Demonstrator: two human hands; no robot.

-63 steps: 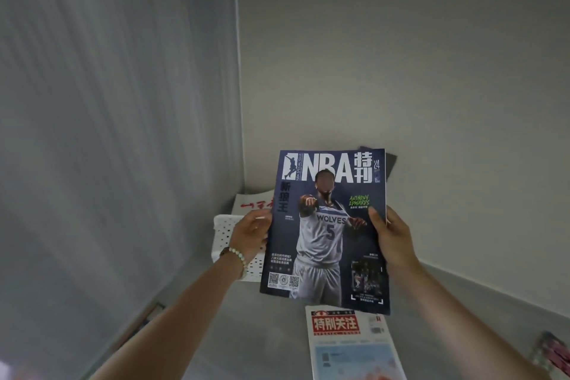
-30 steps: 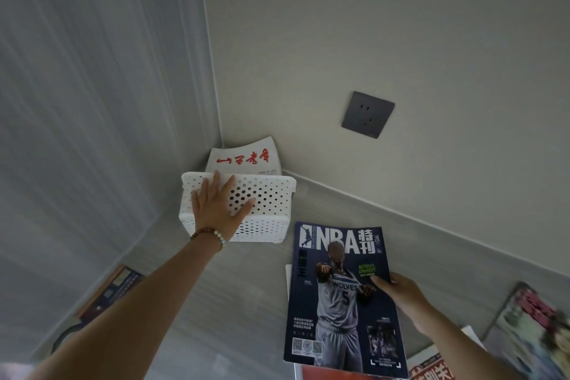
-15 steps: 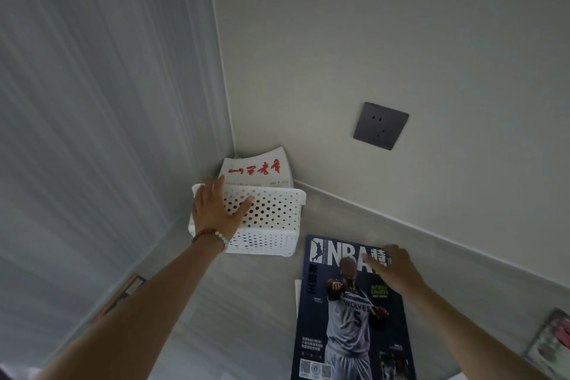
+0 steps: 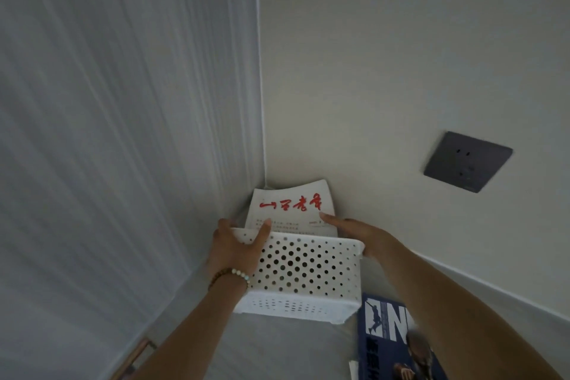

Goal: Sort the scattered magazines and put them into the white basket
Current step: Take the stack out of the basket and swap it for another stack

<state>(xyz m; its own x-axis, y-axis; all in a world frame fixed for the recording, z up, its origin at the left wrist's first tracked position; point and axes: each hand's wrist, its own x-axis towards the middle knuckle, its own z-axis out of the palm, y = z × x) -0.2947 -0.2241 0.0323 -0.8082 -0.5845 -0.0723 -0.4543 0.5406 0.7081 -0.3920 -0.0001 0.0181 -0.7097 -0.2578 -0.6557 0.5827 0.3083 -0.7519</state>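
Observation:
The white perforated basket (image 4: pixel 302 268) stands in the corner where two walls meet. In it a white magazine with red brush lettering (image 4: pixel 290 203) stands upright and leans on the back wall. My left hand (image 4: pixel 234 247) grips the basket's front left corner, thumb hooked over the rim. My right hand (image 4: pixel 361 231) reaches past the basket's right end, its straight fingers touching the white magazine's lower right part. A dark blue NBA magazine (image 4: pixel 388 336) lies flat on the grey surface just right of the basket, under my right forearm.
A dark wall socket (image 4: pixel 467 162) sits on the right wall above the surface. A ribbed pale wall closes the left side. The corner of a brown-edged object (image 4: pixel 135 355) shows at the lower left, beside my left forearm.
I let go of the NBA magazine, which now lies flat. My left hand went to the basket's corner, and my right hand moved up to the white magazine in the basket.

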